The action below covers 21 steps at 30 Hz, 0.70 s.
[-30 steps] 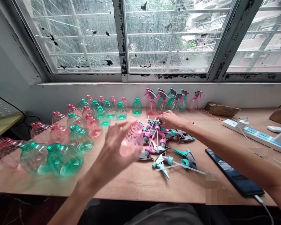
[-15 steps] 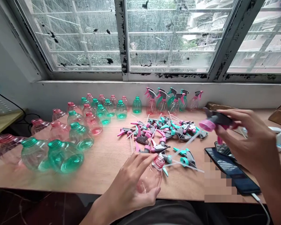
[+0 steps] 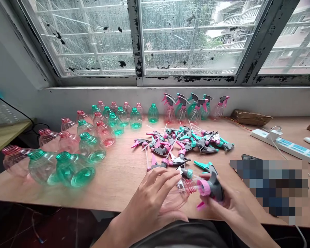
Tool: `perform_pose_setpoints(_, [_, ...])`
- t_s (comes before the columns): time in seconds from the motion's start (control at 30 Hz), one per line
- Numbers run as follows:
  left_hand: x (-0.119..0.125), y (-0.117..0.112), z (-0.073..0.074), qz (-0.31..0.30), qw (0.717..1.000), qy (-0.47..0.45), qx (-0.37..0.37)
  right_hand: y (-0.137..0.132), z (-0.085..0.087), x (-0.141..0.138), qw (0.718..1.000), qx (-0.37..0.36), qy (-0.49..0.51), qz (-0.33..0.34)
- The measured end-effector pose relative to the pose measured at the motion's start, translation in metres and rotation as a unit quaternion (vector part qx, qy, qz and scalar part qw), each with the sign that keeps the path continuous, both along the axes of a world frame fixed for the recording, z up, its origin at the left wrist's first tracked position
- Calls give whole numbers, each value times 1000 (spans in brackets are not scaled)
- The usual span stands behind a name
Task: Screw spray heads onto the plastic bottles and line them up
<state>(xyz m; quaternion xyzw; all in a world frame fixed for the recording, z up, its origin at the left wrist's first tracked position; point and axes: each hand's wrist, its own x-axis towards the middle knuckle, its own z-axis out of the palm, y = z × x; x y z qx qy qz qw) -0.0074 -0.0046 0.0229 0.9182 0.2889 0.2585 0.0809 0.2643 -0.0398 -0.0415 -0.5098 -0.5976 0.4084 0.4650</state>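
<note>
Head view: left hand (image 3: 151, 196) holds bottle (image 3: 175, 199), right hand (image 3: 231, 203) sprayer (image 3: 216, 187), collar unseated; topped bottles (image 3: 182, 114) line desk's (image 3: 121, 175) back edge, open bottles (image 3: 74, 172) remain.

No legible text, no readable labels, brands, numbers, signs

Rows of bottles (image 3: 92, 148) stand on the left of the desk (image 3: 119, 186); a heap of spray heads (image 3: 182, 152) lies mid-desk. Behind that, beside the wall (image 3: 119, 94) under the window (image 3: 191, 38), stand sprayers (image 3: 182, 114). Before it, a single bottle (image 3: 173, 198) is left of one nozzle (image 3: 216, 187). Rightward lies a power strip (image 3: 286, 145) (a packet (image 3: 251, 118) sits behind it).
</note>
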Motion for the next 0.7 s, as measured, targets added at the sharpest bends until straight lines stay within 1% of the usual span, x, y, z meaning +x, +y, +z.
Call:
perform_pose_setpoints(0.03, [1, 0, 1, -2, 1000, 3, -2, -1, -6, 0, 999, -23, 35, 27])
perform_pose_setpoints(0.1, [2, -1, 2, -5, 1000, 15, -4, -1, -9, -1, 997, -34, 54, 43])
perform_pose_setpoints(0.17, [4, -3, 2, -10, 1000, 23, 0, 0, -6, -2, 997, -42, 56, 32])
perform_pose_setpoints(0.23, [7, -6, 2, -14, 1000, 15, 3, 2, -1, -6, 994, -73, 78, 27])
perform_pose_setpoints(0.3, [8, -8, 0, -10, 999, -25, -24, 4, 3, -9, 991, -87, 94, 33])
perform_pose_setpoints(0.37, [8, -8, -2, 2, 989, -114, -94, 6, 5, -12, 994, -65, 89, 25])
perform_pose_setpoints(0.43, [7, -6, -7, 31, 958, -213, -190, 8, 7, -14, 994, -55, 94, 7])
perform_pose_setpoints(0.5, [4, -2, -12, 67, 909, -278, -303, 9, 8, -16, 991, -72, 111, -10])
perform_pose_setpoints(0.57, [1, 1, -18, 85, 853, -308, -412, 9, 8, -16, 991, -72, 112, -18])
perform_pose_setpoints(0.6, [-1, 2, -21, 83, 832, -317, -447, 9, 8, -16, 992, -66, 108, -20])
perform_pose_setpoints(0.63, [-2, 3, -24, 79, 817, -325, -469, 9, 8, -16, 993, -62, 104, -18])
perform_pose_setpoints(0.7, [-5, 2, -28, 69, 808, -328, -485, 9, 8, -15, 993, -59, 97, -7])
